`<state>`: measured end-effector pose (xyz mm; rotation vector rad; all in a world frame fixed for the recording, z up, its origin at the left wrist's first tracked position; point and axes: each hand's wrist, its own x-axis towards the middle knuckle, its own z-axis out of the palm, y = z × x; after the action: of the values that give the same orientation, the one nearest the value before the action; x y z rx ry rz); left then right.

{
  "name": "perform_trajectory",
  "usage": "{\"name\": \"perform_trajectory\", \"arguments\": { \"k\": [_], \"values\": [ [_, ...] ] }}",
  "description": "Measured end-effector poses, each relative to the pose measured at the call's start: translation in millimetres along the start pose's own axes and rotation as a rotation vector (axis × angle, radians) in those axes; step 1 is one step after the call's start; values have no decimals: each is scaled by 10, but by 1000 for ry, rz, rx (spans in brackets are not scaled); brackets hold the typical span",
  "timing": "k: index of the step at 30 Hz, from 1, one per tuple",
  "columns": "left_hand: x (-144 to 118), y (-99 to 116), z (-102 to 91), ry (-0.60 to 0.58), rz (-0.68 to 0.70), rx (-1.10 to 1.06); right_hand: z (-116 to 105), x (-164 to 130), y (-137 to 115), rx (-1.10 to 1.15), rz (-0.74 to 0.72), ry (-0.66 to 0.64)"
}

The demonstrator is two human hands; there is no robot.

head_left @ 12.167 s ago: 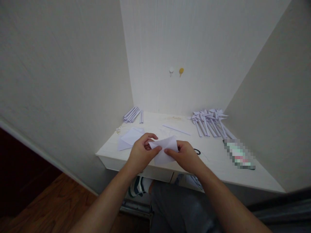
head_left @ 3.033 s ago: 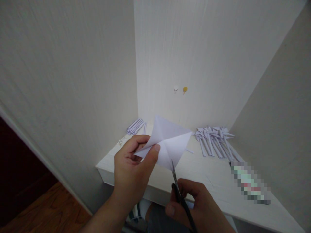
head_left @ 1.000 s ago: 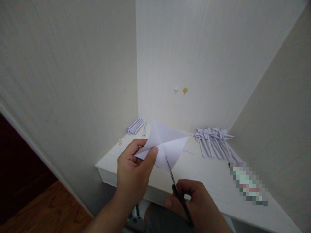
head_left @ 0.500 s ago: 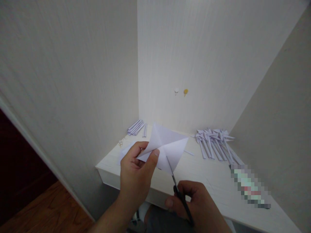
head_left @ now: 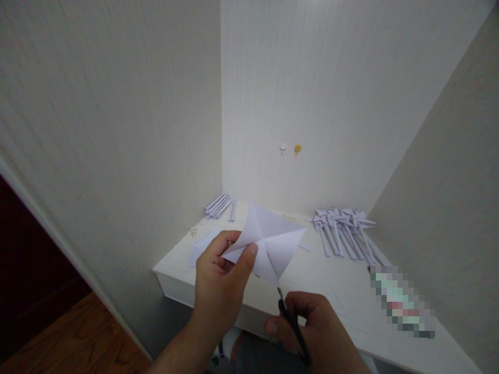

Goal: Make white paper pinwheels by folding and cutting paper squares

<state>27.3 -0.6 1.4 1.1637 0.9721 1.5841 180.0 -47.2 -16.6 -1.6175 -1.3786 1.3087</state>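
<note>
A creased white square of paper is pinched between the thumb and fingers of my left hand. It is held above the front part of the white table, its corners pointing outward. My right hand grips black-handled scissors, with fingers and thumb round the handles. The scissor blades point up at the paper's lower corner, and a dark slit runs from that corner toward the centre. How much of the blades lies behind the paper is hidden.
Rolled paper sticks lie at the back left of the table. Several paper pinwheels on sticks are piled at the back right, near a blurred-out item. White paper sheets sit left of my hand. Walls enclose the table.
The paper and my left hand have shifted slightly right and down. Less of the scissor blades shows over the paper, and the slit is now visible where they were.
</note>
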Motion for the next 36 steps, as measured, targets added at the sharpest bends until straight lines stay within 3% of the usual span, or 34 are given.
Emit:
{"name": "perform_trajectory", "arguments": {
  "k": [14,36],
  "values": [
    [-23,2,3,-3,-7,9,9,6,-21,-41,-25,43],
    [-23,-26,2,-1,8,13,1,-1,10,-37,-20,7]
  ]
}}
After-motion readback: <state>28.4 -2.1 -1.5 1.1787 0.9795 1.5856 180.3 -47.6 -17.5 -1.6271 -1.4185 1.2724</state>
